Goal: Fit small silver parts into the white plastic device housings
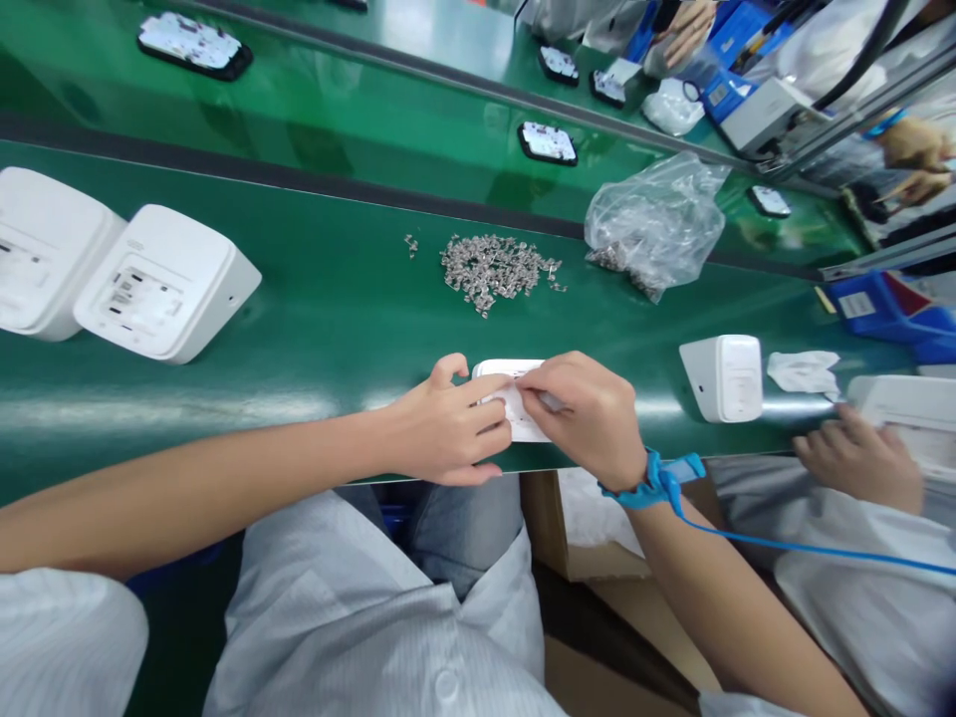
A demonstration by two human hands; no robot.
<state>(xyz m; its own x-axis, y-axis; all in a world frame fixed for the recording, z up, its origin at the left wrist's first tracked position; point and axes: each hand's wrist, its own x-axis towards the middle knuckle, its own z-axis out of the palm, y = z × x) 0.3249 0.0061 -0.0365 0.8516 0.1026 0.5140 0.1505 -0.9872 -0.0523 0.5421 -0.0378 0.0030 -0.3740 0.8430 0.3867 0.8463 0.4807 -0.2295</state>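
Observation:
A white plastic housing [529, 428] lies near the table's front edge, partly hidden under both hands. My left hand [455, 430] rests at its left side with the fingers spread, one fingertip reaching to its upper face. From the right, my right hand [587, 413] bends over the housing with thumb and forefinger pinched together at that fingertip. Whatever sits in the pinch is too small to make out. A blue wrist strap [649, 481] with a cord circles my right wrist. Beyond the hands is a pile of small metal pieces [493, 267].
Two larger white housings [168, 284] stand at left. A clear plastic bag [657, 224] holds more metal pieces. Another white housing [728, 378] stands at right, near a co-worker's hand [858, 458]. Dark-rimmed parts [549, 143] lie on the green strip behind. Below the edge is a cardboard box [549, 518].

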